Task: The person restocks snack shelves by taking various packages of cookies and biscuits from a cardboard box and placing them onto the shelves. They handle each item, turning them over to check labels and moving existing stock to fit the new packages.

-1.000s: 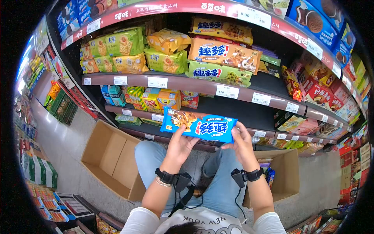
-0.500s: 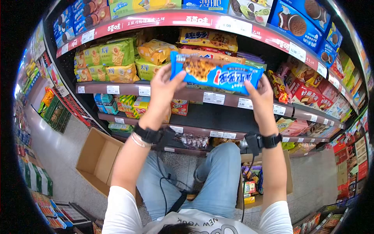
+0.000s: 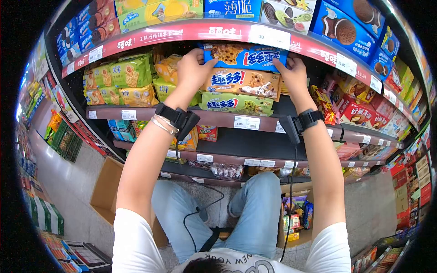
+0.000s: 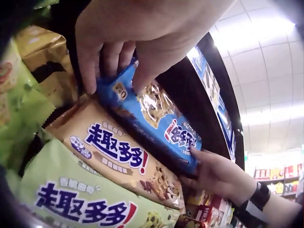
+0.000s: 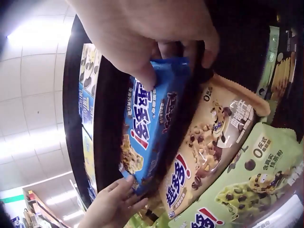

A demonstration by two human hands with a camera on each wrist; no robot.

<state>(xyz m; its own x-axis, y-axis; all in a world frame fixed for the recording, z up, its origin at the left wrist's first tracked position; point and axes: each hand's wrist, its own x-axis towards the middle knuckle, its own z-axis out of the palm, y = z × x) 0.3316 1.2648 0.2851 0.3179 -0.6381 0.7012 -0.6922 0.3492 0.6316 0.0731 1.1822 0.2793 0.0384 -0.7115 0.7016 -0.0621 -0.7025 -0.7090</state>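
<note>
A blue pack of chocolate chip cookies (image 3: 250,57) is held by both hands just under the upper shelf's red front strip, its lettering upside down in the head view. My left hand (image 3: 195,70) grips its left end, thumb on the front face and fingers behind. At the other end, my right hand (image 3: 293,76) pinches it the same way. Right below the blue pack lies a tan cookie pack (image 3: 243,83), on top of a green cookie pack (image 3: 236,104). The left wrist view shows the blue pack (image 4: 159,116) tilted close over the tan one.
Green and yellow cracker packs (image 3: 118,75) sit left of the hands. Red boxes (image 3: 359,109) stand to the right. The upper shelf strip (image 3: 182,32) runs just above the hands. On the floor are a cardboard box (image 3: 107,186) and another box (image 3: 298,191) with snacks.
Both hands have carried the blue cookie pack up and forward from above the lap, past the shelf's front edge, to above the tan pack. The head view has shifted slightly.
</note>
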